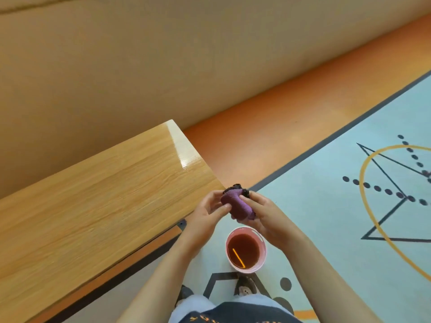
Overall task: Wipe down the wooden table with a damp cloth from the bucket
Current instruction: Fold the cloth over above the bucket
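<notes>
Both hands on the cloth (237,203), off the table. It's purple, wadded into a tight roll, with a dark frayed edge sticking out past the fingertips.

Left hand (204,214): fingers curled round the roll's left end, thumb (221,209) pressed along its near face. Right hand (264,216): fingers (253,202) curled over the top and right end, roll sitting in the palm. Digits of each hand are close together, not spread. Can't tell how hard they squeeze.

Bucket (263,251): pink, on the floor just below and nearer than the fingers, not touching them. Brownish water inside, with an orange streak in it; can't tell if that's an object or a reflection.

Wooden table (105,194): left of the left fingers, its near corner just behind the left knuckles. Glossy glare patch at the far end, well beyond the fingertips.

Rug (326,206): pale blue with lines and dots, under the bucket and right of the right fingers. Shoes (245,288) behind the bucket. Orange floor (256,117) beyond the fingertips, up to the wall.
</notes>
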The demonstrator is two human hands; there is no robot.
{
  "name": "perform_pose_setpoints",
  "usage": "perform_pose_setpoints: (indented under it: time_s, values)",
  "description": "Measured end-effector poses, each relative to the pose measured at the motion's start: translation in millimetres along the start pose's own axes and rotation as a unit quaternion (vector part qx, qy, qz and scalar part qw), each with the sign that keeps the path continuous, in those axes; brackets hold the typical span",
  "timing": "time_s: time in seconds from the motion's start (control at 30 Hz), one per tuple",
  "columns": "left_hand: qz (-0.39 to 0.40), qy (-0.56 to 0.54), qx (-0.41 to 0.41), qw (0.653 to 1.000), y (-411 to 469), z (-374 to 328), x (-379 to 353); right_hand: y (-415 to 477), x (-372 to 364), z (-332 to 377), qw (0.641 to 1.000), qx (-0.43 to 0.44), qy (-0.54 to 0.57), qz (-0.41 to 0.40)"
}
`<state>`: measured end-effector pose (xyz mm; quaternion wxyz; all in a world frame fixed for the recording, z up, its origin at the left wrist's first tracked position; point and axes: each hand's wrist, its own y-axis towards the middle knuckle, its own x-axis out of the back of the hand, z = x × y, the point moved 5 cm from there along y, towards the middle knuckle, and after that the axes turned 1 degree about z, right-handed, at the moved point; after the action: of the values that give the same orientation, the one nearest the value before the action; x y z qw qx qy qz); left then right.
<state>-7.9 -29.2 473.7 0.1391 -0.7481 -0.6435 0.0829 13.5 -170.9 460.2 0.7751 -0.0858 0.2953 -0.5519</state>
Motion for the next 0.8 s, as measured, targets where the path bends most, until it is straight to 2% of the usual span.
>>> perform_pose_setpoints:
  time_s: [0.23,0.4,0.53,0.67,0.8]
  values:
    - [-0.027,-0.030,-0.005,0.999,9,-7,-19,-2,22,27,0.992,0.048,-0.112,-0.017]
    - [-0.047,-0.075,-0.030,0.996,20,-15,-4,5,19,45,0.990,0.076,-0.112,-0.031]
    - [-0.034,-0.129,-0.027,0.991,31,-26,1,10,18,52,0.987,0.098,-0.114,-0.049]
    - [-0.004,-0.181,-0.003,0.983,35,-30,9,18,19,58,0.989,0.104,-0.070,-0.075]
    - [0.025,-0.186,0.006,0.982,35,-30,16,19,16,62,0.987,0.119,-0.100,-0.049]
